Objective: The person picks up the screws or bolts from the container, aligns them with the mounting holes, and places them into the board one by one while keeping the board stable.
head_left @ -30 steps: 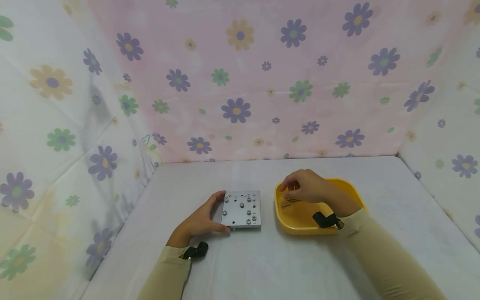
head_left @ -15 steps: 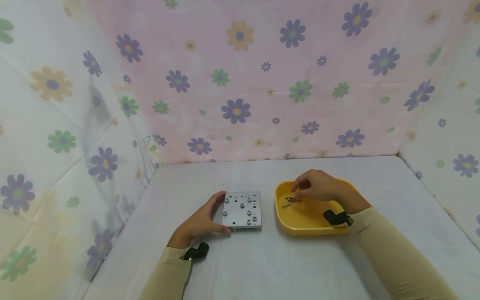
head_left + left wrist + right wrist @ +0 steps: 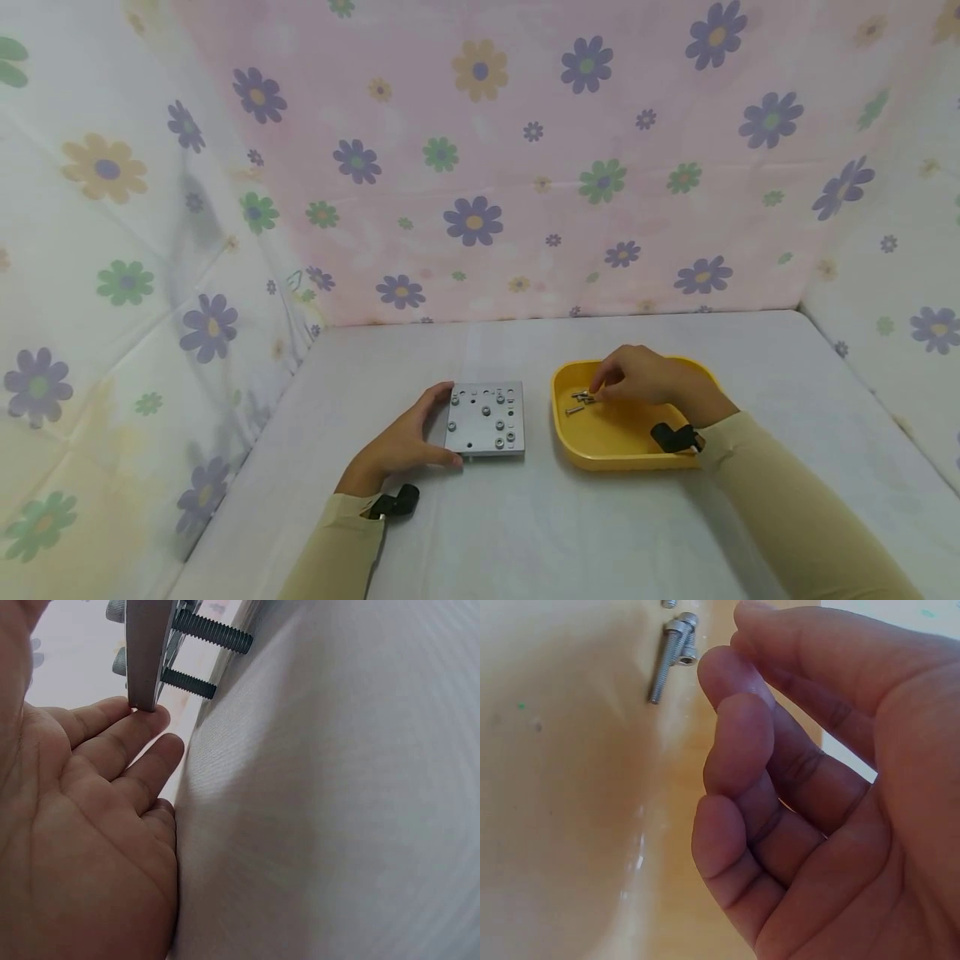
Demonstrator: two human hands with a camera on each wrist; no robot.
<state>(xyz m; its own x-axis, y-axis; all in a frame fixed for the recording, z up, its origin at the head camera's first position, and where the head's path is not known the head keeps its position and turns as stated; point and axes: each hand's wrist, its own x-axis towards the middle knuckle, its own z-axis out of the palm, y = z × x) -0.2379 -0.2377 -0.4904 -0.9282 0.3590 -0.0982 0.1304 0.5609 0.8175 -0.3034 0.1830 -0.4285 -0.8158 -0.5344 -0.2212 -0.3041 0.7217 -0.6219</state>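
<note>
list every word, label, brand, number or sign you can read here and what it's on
None: no readable text in any view.
Metal plate: only holes and screws show, no lettering.
Yellow tray: no lettering on the parts in view.
Floral cloth: flower print, no words.
Loose screws: any marks on the heads are too small and blurred to read.

Flower-printed hangings, probably fabric, enclose a white table on three sides.
</note>
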